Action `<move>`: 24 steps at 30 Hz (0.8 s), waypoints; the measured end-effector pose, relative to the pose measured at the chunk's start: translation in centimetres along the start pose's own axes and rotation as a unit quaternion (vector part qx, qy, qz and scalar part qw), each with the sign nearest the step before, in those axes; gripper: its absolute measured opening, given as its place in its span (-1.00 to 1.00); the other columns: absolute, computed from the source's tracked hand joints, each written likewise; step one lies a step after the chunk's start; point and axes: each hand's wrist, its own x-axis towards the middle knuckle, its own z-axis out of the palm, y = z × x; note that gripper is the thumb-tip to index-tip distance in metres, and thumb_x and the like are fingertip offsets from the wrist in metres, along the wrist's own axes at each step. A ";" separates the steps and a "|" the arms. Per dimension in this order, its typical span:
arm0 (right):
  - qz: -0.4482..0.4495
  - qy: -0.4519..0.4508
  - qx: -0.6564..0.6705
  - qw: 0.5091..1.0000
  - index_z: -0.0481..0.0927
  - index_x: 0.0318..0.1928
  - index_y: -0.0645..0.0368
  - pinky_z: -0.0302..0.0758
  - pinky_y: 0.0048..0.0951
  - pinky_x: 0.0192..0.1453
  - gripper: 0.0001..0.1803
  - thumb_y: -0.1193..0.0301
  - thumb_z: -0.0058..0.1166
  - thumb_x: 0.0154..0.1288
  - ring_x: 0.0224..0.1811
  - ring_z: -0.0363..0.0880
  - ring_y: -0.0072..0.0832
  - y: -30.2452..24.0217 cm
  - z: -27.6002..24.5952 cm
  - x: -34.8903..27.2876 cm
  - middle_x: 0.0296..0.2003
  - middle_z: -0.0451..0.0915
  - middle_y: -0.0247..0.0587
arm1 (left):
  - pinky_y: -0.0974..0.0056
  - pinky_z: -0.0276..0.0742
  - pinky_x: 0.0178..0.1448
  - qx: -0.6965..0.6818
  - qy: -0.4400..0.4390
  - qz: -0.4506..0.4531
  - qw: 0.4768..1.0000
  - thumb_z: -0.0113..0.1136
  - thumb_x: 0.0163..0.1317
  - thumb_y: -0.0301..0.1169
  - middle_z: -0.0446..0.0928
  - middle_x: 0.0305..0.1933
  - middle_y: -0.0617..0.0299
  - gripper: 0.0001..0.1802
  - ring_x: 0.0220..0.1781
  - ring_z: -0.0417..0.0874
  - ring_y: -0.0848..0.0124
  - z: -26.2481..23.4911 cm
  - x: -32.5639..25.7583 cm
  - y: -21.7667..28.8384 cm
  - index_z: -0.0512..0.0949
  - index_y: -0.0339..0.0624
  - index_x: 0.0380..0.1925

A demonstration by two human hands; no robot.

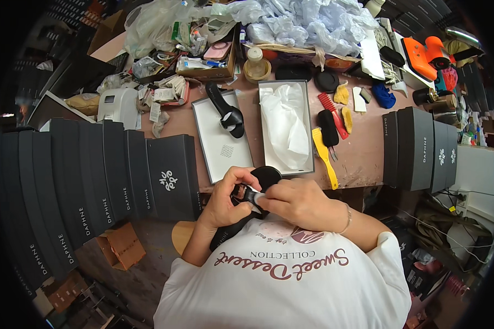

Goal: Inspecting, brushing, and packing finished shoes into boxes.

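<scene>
Close to my body, my left hand [230, 197] is closed around a black sandal [267, 175], with its fingers about the strap. The heel end of the sandal points down toward my lap. My right hand [307, 204] pinches a small white piece [256, 198], perhaps paper or cloth, against the strap; its kind is too small to tell. A matching black sandal [233, 122] lies on the shallow box lid [209, 143] in front of me. Beside the lid, the open shoebox [308, 104] holds crumpled white tissue paper [285, 127].
Dark shoeboxes [173, 175] stand in a long row at left, with several more [409, 148] at right. A yellow brush [325, 159], black brush [327, 128] and red brush [335, 114] lie right of the open box. Plastic bags [307, 24] pile up at the back.
</scene>
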 end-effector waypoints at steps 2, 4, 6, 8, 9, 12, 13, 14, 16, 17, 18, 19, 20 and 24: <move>0.026 -0.042 -0.004 0.999 0.59 -0.25 0.19 0.48 -0.41 -0.38 -0.77 0.47 0.07 0.01 -0.41 0.51 -0.42 0.6 -0.8 -1.9 -0.43 0.45 -0.29 | 0.48 0.33 -0.24 0.028 0.002 -0.011 1.000 0.08 -0.19 -0.54 0.50 -0.10 0.21 -0.57 -0.21 0.44 0.56 -0.4 0.1 0.1 0.42 -0.20 -0.18; 0.067 -0.040 -0.011 0.997 0.60 -0.25 0.18 0.48 -0.41 -0.38 -0.79 0.47 0.08 0.03 -0.40 0.53 -0.40 1.2 -1.3 -3.5 -0.42 0.47 -0.29 | 0.46 0.35 -0.27 0.045 -0.026 0.024 0.998 0.11 -0.20 -0.53 0.50 -0.12 0.22 -0.59 -0.13 0.46 0.51 -1.3 0.4 0.4 0.47 -0.21 -0.20; 0.093 -0.007 -0.011 0.996 0.61 -0.24 0.18 0.49 -0.42 -0.39 -0.79 0.49 0.15 0.02 -0.39 0.56 -0.37 1.4 -1.5 -3.9 -0.41 0.52 -0.28 | 0.45 0.35 -0.30 0.075 -0.052 0.042 0.995 0.15 -0.24 -0.52 0.51 -0.17 0.22 -0.58 -0.03 0.48 0.41 -1.5 0.8 1.2 0.52 -0.23 -0.23; 0.102 0.036 0.005 0.994 0.62 -0.23 0.17 0.48 -0.41 -0.40 -0.76 0.51 0.21 0.00 -0.41 0.57 -0.37 1.4 -1.8 -3.4 -0.41 0.52 -0.27 | 0.44 0.34 -0.31 0.118 -0.075 0.042 0.989 0.19 -0.32 -0.53 0.52 -0.24 0.21 -0.56 0.09 0.48 0.27 -1.0 1.2 2.8 0.57 -0.28 -0.26; 0.112 0.059 0.013 0.992 0.62 -0.23 0.16 0.48 -0.41 -0.41 -0.75 0.52 0.24 -0.01 -0.42 0.57 -0.38 1.3 -1.8 -3.3 -0.41 0.53 -0.27 | 0.44 0.33 -0.33 0.121 -0.080 0.045 0.988 0.21 -0.34 -0.54 0.52 -0.24 0.22 -0.55 0.09 0.48 0.26 -1.0 1.2 3.1 0.58 -0.27 -0.26; 0.120 0.081 0.035 0.989 0.63 -0.22 0.14 0.49 -0.42 -0.42 -0.73 0.52 0.28 -0.02 -0.44 0.56 -0.39 1.1 -1.9 -3.3 -0.41 0.52 -0.29 | 0.44 0.33 -0.39 0.133 -0.100 0.056 0.985 0.26 -0.35 -0.58 0.51 -0.22 0.25 -0.52 0.12 0.47 0.25 -1.2 1.2 3.1 0.60 -0.23 -0.24; 0.122 0.088 0.044 0.988 0.63 -0.21 0.14 0.49 -0.43 -0.42 -0.73 0.52 0.28 -0.02 -0.44 0.56 -0.40 1.0 -1.8 -3.3 -0.41 0.52 -0.29 | 0.43 0.35 -0.39 0.138 -0.110 0.061 0.982 0.27 -0.33 -0.59 0.51 -0.20 0.26 -0.52 0.14 0.45 0.27 -1.4 1.3 2.8 0.60 -0.21 -0.23; 0.115 0.094 0.059 0.987 0.63 -0.21 0.14 0.49 -0.44 -0.42 -0.72 0.51 0.28 -0.02 -0.44 0.56 -0.41 1.1 -1.4 -3.6 -0.41 0.52 -0.31 | 0.42 0.36 -0.39 0.143 -0.120 0.066 0.980 0.28 -0.32 -0.61 0.51 -0.19 0.27 -0.52 0.17 0.44 0.28 -1.6 1.3 2.4 0.59 -0.19 -0.22; 0.087 0.087 0.070 0.990 0.63 -0.21 0.14 0.50 -0.45 -0.42 -0.72 0.50 0.27 -0.03 -0.43 0.57 -0.41 0.9 -1.5 -3.4 -0.40 0.52 -0.31 | 0.42 0.36 -0.40 0.137 -0.118 0.078 0.980 0.28 -0.31 -0.61 0.51 -0.19 0.28 -0.54 0.17 0.44 0.29 -1.6 1.3 1.9 0.59 -0.20 -0.24; 0.073 0.083 0.076 0.991 0.63 -0.21 0.14 0.50 -0.45 -0.42 -0.72 0.50 0.26 -0.03 -0.43 0.57 -0.42 0.8 -1.4 -3.2 -0.40 0.52 -0.31 | 0.42 0.36 -0.40 0.134 -0.117 0.084 0.981 0.28 -0.31 -0.61 0.51 -0.19 0.28 -0.55 0.17 0.44 0.29 -1.6 1.2 1.7 0.59 -0.21 -0.25; 0.050 0.092 0.077 0.991 0.64 -0.20 0.14 0.48 -0.46 -0.44 -0.70 0.50 0.26 -0.04 -0.44 0.55 -0.44 0.7 -1.1 -2.9 -0.40 0.52 -0.32 | 0.42 0.36 -0.40 0.135 -0.116 0.081 0.981 0.29 -0.31 -0.61 0.51 -0.19 0.28 -0.57 0.16 0.44 0.30 -1.6 1.3 1.5 0.59 -0.21 -0.27; 0.027 0.101 0.076 0.992 0.65 -0.19 0.14 0.46 -0.47 -0.46 -0.69 0.50 0.25 -0.05 -0.46 0.54 -0.46 0.6 -0.7 -2.2 -0.41 0.52 -0.32 | 0.43 0.36 -0.40 0.136 -0.117 0.079 0.981 0.29 -0.31 -0.61 0.51 -0.18 0.28 -0.58 0.16 0.44 0.31 -1.4 1.5 1.5 0.59 -0.21 -0.28; 0.004 0.109 0.075 0.991 0.66 -0.18 0.13 0.44 -0.48 -0.47 -0.68 0.51 0.24 -0.06 -0.47 0.53 -0.47 0.5 -0.3 -1.6 -0.41 0.51 -0.33 | 0.43 0.36 -0.40 0.137 -0.117 0.079 0.981 0.29 -0.31 -0.61 0.51 -0.18 0.28 -0.59 0.15 0.44 0.32 -1.3 1.5 1.4 0.59 -0.22 -0.29; -0.017 0.043 0.033 0.998 0.58 -0.22 0.15 0.50 -0.41 -0.41 -0.77 0.43 0.07 0.07 -0.41 0.55 -0.42 1.1 1.0 -0.2 -0.40 0.44 -0.31 | 0.44 0.37 -0.34 0.134 -0.114 0.057 0.983 0.29 -0.27 -0.61 0.51 -0.17 0.26 -0.61 0.12 0.45 0.35 -1.1 2.1 1.0 0.58 -0.23 -0.29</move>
